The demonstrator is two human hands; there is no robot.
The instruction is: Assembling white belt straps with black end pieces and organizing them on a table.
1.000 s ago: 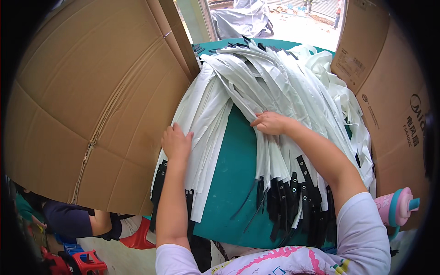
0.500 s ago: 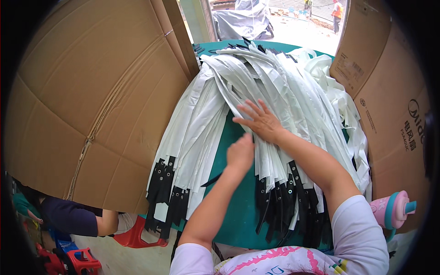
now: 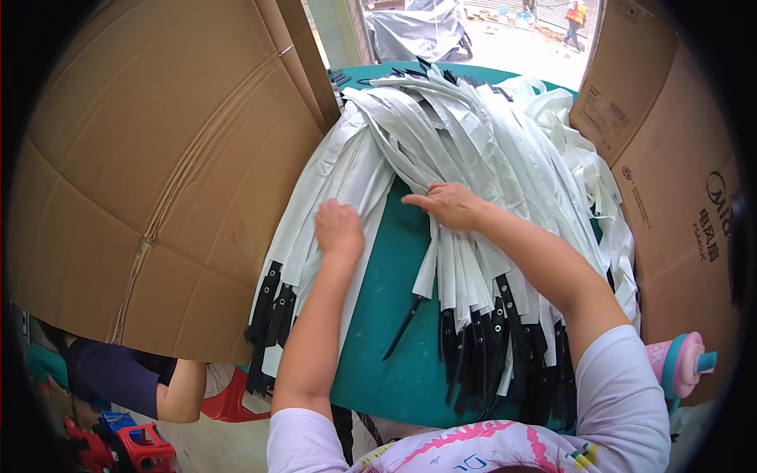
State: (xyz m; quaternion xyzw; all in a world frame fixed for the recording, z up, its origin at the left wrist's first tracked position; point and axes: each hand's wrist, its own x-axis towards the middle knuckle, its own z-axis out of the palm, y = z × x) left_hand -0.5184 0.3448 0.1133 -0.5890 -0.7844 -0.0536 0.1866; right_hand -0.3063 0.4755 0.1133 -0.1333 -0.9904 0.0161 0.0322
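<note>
Left hand (image 3: 339,229) lies flat on the left bundle of white straps (image 3: 315,205), grip released. Right hand (image 3: 449,205) presses the right bundle (image 3: 489,158), fingers loose, on the teal counter (image 3: 386,315).

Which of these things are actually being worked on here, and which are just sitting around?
In use:
left hand resting on the left bundle of white strips
right hand pressing the right pile of white strips
green table

Lying about:
cardboard boxes
pink and teal bottle
loose black strip
red stool

A teal table (image 3: 384,331) carries 2 heaps of white straps (image 3: 473,150) with black ends.
</note>
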